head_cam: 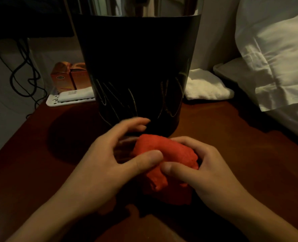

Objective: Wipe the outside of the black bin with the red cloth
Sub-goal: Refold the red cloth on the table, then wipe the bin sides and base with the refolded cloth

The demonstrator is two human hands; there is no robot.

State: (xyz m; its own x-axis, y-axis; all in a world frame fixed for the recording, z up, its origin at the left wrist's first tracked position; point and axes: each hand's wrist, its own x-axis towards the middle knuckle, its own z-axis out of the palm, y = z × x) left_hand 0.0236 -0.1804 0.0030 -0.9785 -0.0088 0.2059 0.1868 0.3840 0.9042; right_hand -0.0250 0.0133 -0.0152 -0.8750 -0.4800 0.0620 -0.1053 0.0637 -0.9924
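One dark reddish-brown table (232, 145), smooth and dimly lit, set in a bedroom corner; pale wall to the far left, with black cables (22, 70) hanging loose against it.

Black bin (137, 67): tall, round, tapering downward, standing upright at the far centre of the table. Smooth dark wall with thin pale scratch-like lines near its base; shiny rim band at the top.

Red cloth (164, 165): soft, nubbly weave, bunched into a lump on the near side of the bin, not touching it as far as I can tell.

My left hand (109, 158): thumb pressed on the cloth's near edge, fingers spread and loosely curved above the table towards the bin's base; blurred.

My right hand (202, 165): fingers curled round the cloth's right side, thumb pinching it from the front.

White tray (61, 102): flat, plastic, far left beside the bin, carrying a white oblong item (76, 95).

Orange box (69, 75): glossy card, behind the tray.

White towel (205, 86): fluffy, folded, far right of the bin.

White bedding (275, 58): creased, right edge.
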